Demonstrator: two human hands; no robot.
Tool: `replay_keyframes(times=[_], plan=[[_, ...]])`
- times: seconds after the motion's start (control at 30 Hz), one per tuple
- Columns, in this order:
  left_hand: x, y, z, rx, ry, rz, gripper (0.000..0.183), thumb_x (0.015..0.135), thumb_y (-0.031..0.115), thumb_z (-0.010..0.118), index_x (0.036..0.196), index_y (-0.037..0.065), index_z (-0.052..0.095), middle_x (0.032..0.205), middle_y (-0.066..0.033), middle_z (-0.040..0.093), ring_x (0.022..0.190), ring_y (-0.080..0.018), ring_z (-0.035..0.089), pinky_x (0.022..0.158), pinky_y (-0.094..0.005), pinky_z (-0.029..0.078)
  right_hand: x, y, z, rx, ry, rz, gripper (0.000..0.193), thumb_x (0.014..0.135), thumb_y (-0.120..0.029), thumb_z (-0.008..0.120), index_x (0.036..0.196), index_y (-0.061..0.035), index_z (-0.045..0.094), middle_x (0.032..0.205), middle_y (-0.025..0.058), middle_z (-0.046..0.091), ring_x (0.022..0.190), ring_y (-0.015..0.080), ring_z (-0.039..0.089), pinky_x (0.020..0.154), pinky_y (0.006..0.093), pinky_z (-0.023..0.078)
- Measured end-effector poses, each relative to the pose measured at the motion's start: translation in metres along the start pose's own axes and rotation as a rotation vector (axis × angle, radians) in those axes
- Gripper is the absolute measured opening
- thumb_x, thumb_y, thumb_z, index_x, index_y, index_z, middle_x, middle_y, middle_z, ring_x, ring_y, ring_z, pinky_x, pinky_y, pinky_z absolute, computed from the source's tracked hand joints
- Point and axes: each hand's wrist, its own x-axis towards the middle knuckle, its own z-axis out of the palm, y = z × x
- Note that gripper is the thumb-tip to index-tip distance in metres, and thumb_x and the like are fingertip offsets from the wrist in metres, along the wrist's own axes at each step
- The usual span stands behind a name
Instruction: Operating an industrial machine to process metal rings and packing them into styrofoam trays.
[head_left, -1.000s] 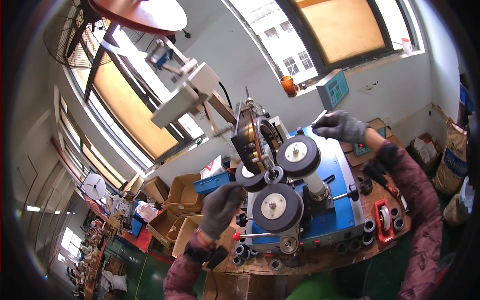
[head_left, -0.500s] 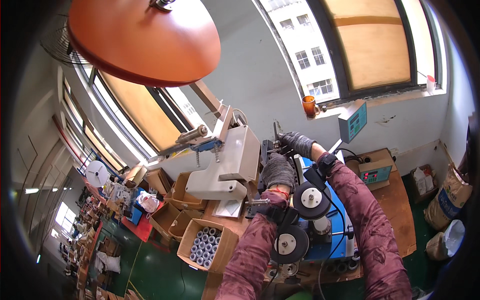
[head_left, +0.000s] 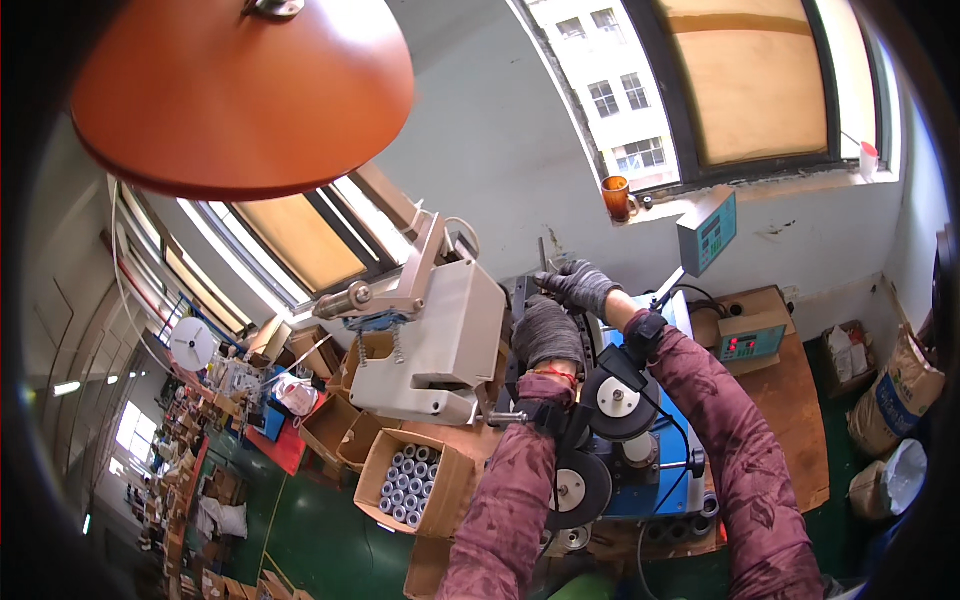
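Note:
Both of my hands wear dark grey knit gloves and work at the far end of a blue bench machine (head_left: 655, 492). My left hand (head_left: 548, 332) bends over a dark metal part of the machine; its fingertips are hidden under the back of the hand. Just beyond and to the right, my right hand (head_left: 582, 288) has its fingers curled together at the top of that dark metal part, beside a thin upright rod (head_left: 543, 254). What sits between those fingers is too small to make out. Below my wrists are two black round discs with pale hubs, an upper disc (head_left: 618, 402) and a lower disc (head_left: 572, 490).
An orange lamp shade (head_left: 250, 100) hangs at upper left. A beige machine head (head_left: 440, 335) stands left of my hands. Metal rings fill a cardboard box (head_left: 455, 492). Right of the hands are a control panel (head_left: 708, 232) and a teal display box (head_left: 752, 344). An amber mug (head_left: 617, 200) stands on the sill.
The view has shifted slightly, so the lamp shade and beige machine head appear farther left. My hands stay at the same metal part, the right one slightly farther left in the picture.

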Motion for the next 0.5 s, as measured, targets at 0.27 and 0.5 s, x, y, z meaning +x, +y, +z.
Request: replay_keyframes(times=[0.27, 0.5], plan=[[0.010, -0.016, 0.011, 0.007, 0.050, -0.036, 0.023, 0.081, 0.023, 0.061, 0.099, 0.008, 0.063, 0.092, -0.0144, 0.068, 0.089, -0.0298, 0.066, 0.075, -0.0422, 0.053, -0.009, -0.009, 0.010, 0.279, -0.129, -0.003, 0.039, 0.087, -0.040, 0.060, 0.090, -0.0020, 0.064, 0.074, 0.0053, 0.060, 0.060, 0.0154, 0.056, 0.057, 0.0297, 0.051], [0.004, -0.006, 0.008, 0.023, 0.087, -0.044, 0.020, 0.083, 0.021, 0.059, 0.098, 0.009, 0.063, 0.088, -0.0141, 0.068, 0.086, -0.0302, 0.066, 0.073, -0.0424, 0.052, 0.007, -0.008, 0.015, -0.247, 0.143, -0.010, 0.044, 0.076, -0.043, 0.064, 0.087, -0.0011, 0.069, 0.074, 0.0133, 0.067, 0.062, 0.0213, 0.065, 0.061, 0.0330, 0.052]])
